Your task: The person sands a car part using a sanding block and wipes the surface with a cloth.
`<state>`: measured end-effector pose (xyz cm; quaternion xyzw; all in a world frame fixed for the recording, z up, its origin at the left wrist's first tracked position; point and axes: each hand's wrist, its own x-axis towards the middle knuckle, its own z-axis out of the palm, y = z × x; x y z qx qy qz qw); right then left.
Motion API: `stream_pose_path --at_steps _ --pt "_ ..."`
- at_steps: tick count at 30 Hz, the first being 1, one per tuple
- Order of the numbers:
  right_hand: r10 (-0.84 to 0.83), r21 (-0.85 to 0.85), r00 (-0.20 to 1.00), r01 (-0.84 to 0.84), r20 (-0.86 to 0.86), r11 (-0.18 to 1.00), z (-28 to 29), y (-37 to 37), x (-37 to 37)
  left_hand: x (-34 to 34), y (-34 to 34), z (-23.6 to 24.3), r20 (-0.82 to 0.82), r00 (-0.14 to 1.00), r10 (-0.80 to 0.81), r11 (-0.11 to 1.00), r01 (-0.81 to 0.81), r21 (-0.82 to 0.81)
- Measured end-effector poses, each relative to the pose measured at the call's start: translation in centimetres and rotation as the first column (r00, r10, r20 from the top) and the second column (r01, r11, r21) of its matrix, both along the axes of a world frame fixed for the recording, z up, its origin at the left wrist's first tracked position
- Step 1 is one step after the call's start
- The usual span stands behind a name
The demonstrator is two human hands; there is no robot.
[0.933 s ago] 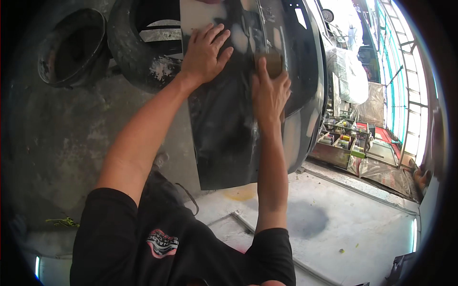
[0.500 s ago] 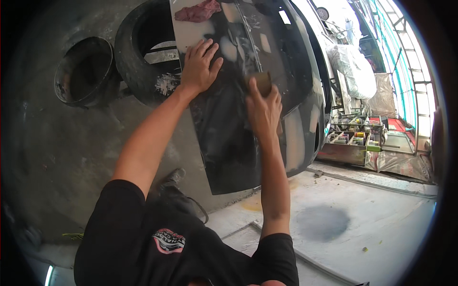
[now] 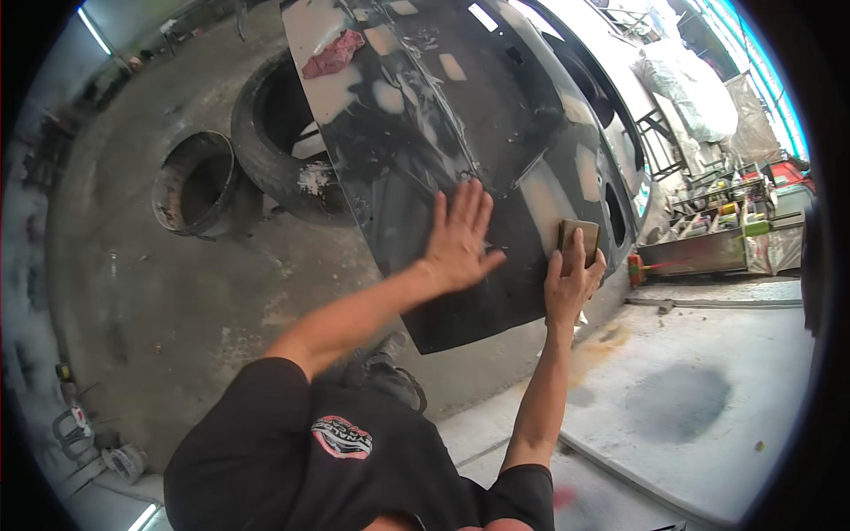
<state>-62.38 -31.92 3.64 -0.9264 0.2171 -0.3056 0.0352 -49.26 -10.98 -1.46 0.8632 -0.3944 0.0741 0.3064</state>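
A dark car body panel [image 3: 474,310] with pale filler patches lies before me. My left hand [image 3: 459,243] is open over its middle, fingers spread and palm toward the surface; whether it presses on the panel I cannot tell. Near the panel's right edge, my right hand [image 3: 574,283] grips a brownish sanding block [image 3: 580,237], with the thumb and fingers around it. The block's underside is hidden. A crumpled pinkish-red cloth [image 3: 335,55] rests at the far left of the panel.
Left of the panel a worn black tyre [image 3: 310,195] lies beneath its edge, beside a dark bucket [image 3: 232,190] on the concrete floor. To the right stand a rack of cans and tools [image 3: 699,257] and a plastic-wrapped bundle [image 3: 699,93].
My left hand has moved right and nearer across the panel. My right hand has carried the sanding block right and nearer, toward the panel's right edge. The view has shifted too.
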Motion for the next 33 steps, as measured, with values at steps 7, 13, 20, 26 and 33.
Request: stream_pose_path --at_steps 7,13,20,26,33 --pt "-0.046 0.067 0.997 0.042 0.059 0.997 -0.9 0.8 -0.3 7.7 -1.6 0.6 0.087 0.957 0.278 0.955 -0.285 0.085" --pt "-0.092 0.063 0.995 0.089 0.041 0.994 -1.4 0.8 -0.8 24.4 -0.2 2.5 0.015 0.873 0.488 0.862 -0.485 0.146" --pt "-0.080 0.040 0.996 0.079 0.031 0.996 -1.3 0.7 -0.6 30.6 1.0 3.4 -0.063 0.860 0.506 0.860 -0.499 0.108" --pt "-0.079 0.089 0.996 0.075 0.038 0.993 -0.9 0.9 -0.6 18.6 -0.9 1.2 0.052 0.921 0.386 0.915 -0.389 0.103" --pt "-0.062 0.072 0.994 0.056 0.087 0.996 -1.3 0.9 0.0 1.7 -1.1 -1.2 0.150 0.943 0.297 0.950 -0.307 0.053"
